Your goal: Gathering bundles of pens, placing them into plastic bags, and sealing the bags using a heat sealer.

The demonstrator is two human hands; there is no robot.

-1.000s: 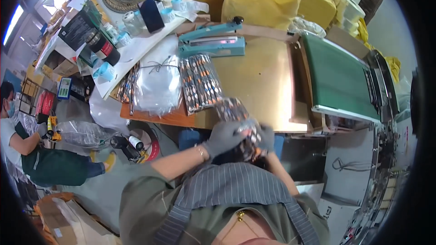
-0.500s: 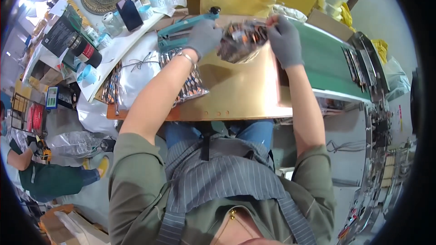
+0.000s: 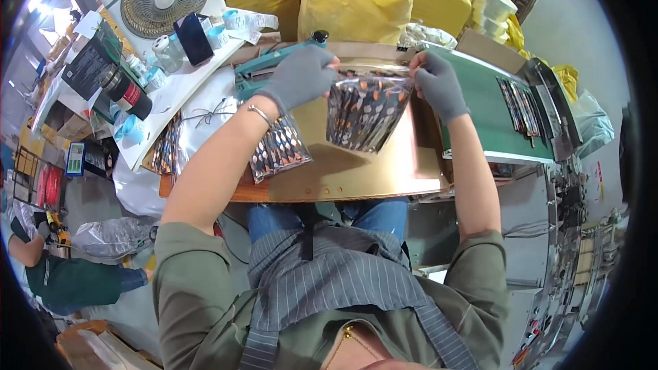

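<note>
A clear plastic bag point(image 3: 367, 111) filled with dark pieces patterned in orange and white hangs over the tan work surface. My left hand point(image 3: 301, 77), in a grey fingerless glove, pinches its upper left corner. Gloved the same way, my right hand point(image 3: 441, 83) grips the upper right corner. The bag's top edge is stretched between them. Below my left forearm lies a similar filled bag point(image 3: 281, 149). A teal long-armed device point(image 3: 259, 67) with a black knob, like a bag sealer, sits just behind my left hand and is partly hidden by it.
On the right is a green conveyor belt point(image 3: 480, 99) with a stack of patterned pieces point(image 3: 519, 108). A white shelf point(image 3: 179, 81) at left holds a phone, a thermos, jars and label rolls. Beyond the table stands a yellow sack point(image 3: 353, 7). Another person point(image 3: 75, 277) works far left.
The bag, tilted and blurred before, now hangs straighter and lower, its contents in neat rows. My hands have drawn slightly farther apart. The head view has shifted a little.
</note>
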